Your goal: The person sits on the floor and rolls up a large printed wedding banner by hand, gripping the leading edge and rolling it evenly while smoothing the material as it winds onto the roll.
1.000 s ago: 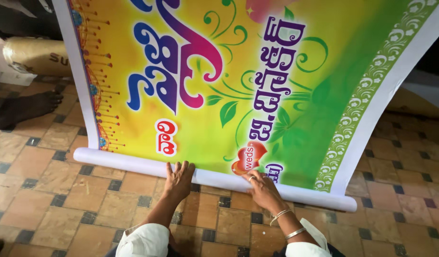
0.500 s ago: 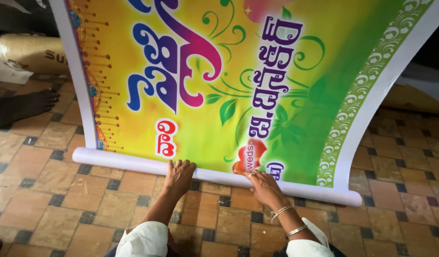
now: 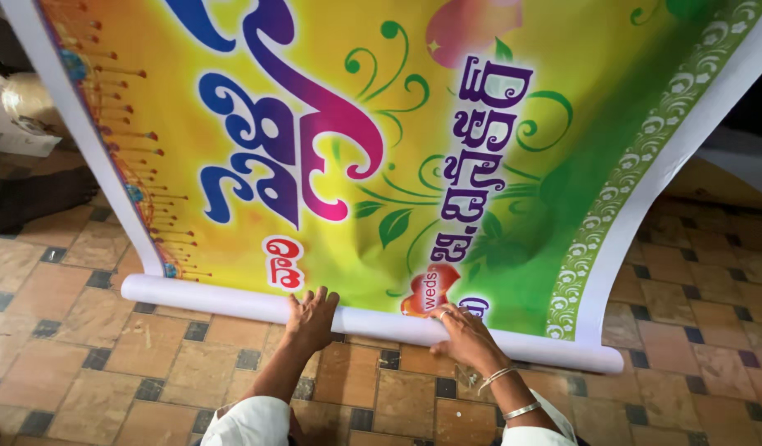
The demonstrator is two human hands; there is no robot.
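- A glossy printed banner [image 3: 414,149], yellow fading to green with curling letters and leaf ornaments, spreads over the tiled floor [image 3: 83,363] of tan squares and small dark insets.
- Its near edge is wound into a white roll [image 3: 207,299], a smooth tube whose long axis runs left to right, slightly nearer at the right.
- The left hand [image 3: 311,318] lies flat on the roll, fingers spread, not clenched.
- The right hand [image 3: 468,334], bangles at the wrist, presses the roll with curved fingers.
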